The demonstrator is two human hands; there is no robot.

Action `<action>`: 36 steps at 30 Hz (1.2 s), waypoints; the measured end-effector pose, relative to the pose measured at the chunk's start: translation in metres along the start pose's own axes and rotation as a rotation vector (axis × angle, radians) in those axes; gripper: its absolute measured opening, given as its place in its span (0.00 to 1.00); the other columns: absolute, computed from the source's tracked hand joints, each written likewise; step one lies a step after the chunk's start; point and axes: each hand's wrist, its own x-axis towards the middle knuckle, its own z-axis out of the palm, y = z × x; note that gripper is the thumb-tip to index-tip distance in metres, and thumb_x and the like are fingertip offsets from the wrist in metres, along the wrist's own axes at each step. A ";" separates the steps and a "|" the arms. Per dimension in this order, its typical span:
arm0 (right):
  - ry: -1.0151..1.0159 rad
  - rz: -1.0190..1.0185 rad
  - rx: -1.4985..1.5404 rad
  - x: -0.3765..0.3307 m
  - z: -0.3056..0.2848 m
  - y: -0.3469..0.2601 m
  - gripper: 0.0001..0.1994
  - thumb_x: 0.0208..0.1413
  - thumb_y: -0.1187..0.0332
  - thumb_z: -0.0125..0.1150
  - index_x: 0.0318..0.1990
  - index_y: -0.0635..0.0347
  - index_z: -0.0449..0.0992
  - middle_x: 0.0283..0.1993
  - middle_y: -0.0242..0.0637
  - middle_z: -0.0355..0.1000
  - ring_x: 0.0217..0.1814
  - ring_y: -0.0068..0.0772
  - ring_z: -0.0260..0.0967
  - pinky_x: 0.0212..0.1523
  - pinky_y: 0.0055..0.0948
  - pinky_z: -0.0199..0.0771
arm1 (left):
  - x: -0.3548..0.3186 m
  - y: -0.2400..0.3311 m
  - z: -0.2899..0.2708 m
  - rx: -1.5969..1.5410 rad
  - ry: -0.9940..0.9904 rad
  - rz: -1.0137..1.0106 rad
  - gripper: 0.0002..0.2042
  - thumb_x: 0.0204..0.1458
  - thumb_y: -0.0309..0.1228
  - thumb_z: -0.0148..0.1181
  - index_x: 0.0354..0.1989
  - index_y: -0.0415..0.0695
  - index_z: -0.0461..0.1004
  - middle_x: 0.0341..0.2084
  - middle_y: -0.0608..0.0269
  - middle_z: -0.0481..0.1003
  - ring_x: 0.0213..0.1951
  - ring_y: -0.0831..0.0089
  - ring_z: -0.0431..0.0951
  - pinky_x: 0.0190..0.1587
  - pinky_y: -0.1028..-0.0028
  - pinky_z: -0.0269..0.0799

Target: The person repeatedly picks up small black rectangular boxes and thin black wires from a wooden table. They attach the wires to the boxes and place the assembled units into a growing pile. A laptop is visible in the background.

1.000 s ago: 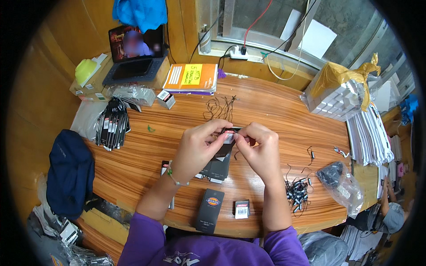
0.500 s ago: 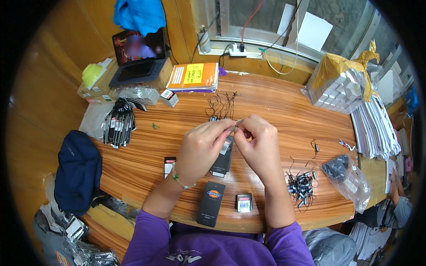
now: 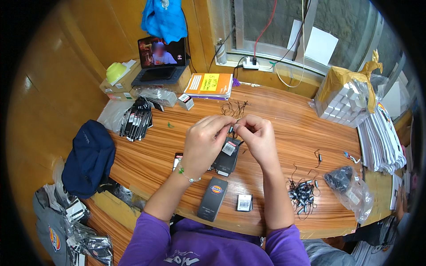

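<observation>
Left hand [image 3: 205, 137] and right hand [image 3: 258, 137] meet at centre frame, thumbs and forefingers pinched closed on a dark cord [image 3: 231, 130]; its exact path is too small to tell. Black tags [image 3: 224, 162] lie stacked just below. Work judged part-way: a tag bundle [image 3: 136, 122] sits upper left, while corded fasteners [image 3: 303, 195], seemingly unused, lie heaped lower right, with other cords [image 3: 235, 107] above the hands.

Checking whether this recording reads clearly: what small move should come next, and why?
Probably finish the two-handed pinch before reaching elsewhere: the left hand and right hand meet fingertip to fingertip near the black tags; what they grip is too small to tell.
</observation>
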 end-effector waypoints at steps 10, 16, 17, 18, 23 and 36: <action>-0.035 -0.056 -0.087 -0.002 -0.002 -0.005 0.04 0.41 0.75 0.57 0.22 0.69 0.71 0.19 0.41 0.66 0.19 0.31 0.63 0.22 0.27 0.63 | -0.012 0.001 0.007 -0.031 0.092 -0.033 0.07 0.41 0.16 0.58 0.31 0.37 0.75 0.26 0.57 0.76 0.28 0.70 0.76 0.32 0.76 0.71; 0.107 -0.245 -0.253 -0.006 0.006 -0.009 0.04 0.41 0.75 0.57 0.22 0.67 0.71 0.21 0.43 0.67 0.21 0.37 0.65 0.23 0.30 0.64 | -0.012 0.000 0.008 -0.045 0.090 -0.039 0.07 0.42 0.16 0.58 0.32 0.36 0.76 0.26 0.59 0.75 0.29 0.73 0.76 0.32 0.78 0.70; 0.133 -0.303 -0.315 -0.006 0.010 -0.009 0.04 0.41 0.75 0.57 0.21 0.67 0.71 0.21 0.43 0.67 0.21 0.38 0.65 0.24 0.30 0.65 | -0.012 -0.003 0.008 -0.088 0.086 -0.077 0.07 0.42 0.16 0.58 0.32 0.36 0.76 0.26 0.60 0.75 0.29 0.75 0.75 0.32 0.79 0.70; 0.159 -0.362 -0.376 -0.006 0.014 -0.008 0.04 0.41 0.75 0.57 0.21 0.67 0.71 0.21 0.43 0.67 0.22 0.38 0.65 0.24 0.31 0.65 | -0.013 -0.005 0.009 -0.130 0.082 -0.116 0.07 0.43 0.16 0.58 0.32 0.36 0.76 0.25 0.61 0.74 0.30 0.76 0.75 0.33 0.79 0.70; -0.074 0.030 0.174 0.007 0.007 0.016 0.05 0.44 0.74 0.57 0.23 0.68 0.73 0.18 0.37 0.65 0.18 0.24 0.61 0.20 0.23 0.60 | -0.015 -0.014 0.011 -0.456 0.066 -0.346 0.07 0.45 0.19 0.58 0.34 0.36 0.75 0.27 0.64 0.73 0.28 0.80 0.72 0.31 0.81 0.68; 0.037 -0.131 -0.164 0.003 0.013 0.002 0.05 0.42 0.75 0.56 0.21 0.70 0.71 0.19 0.43 0.66 0.20 0.34 0.64 0.23 0.29 0.64 | -0.017 -0.023 0.016 -0.644 0.102 -0.472 0.10 0.47 0.16 0.56 0.39 0.32 0.72 0.34 0.57 0.75 0.36 0.75 0.76 0.41 0.79 0.73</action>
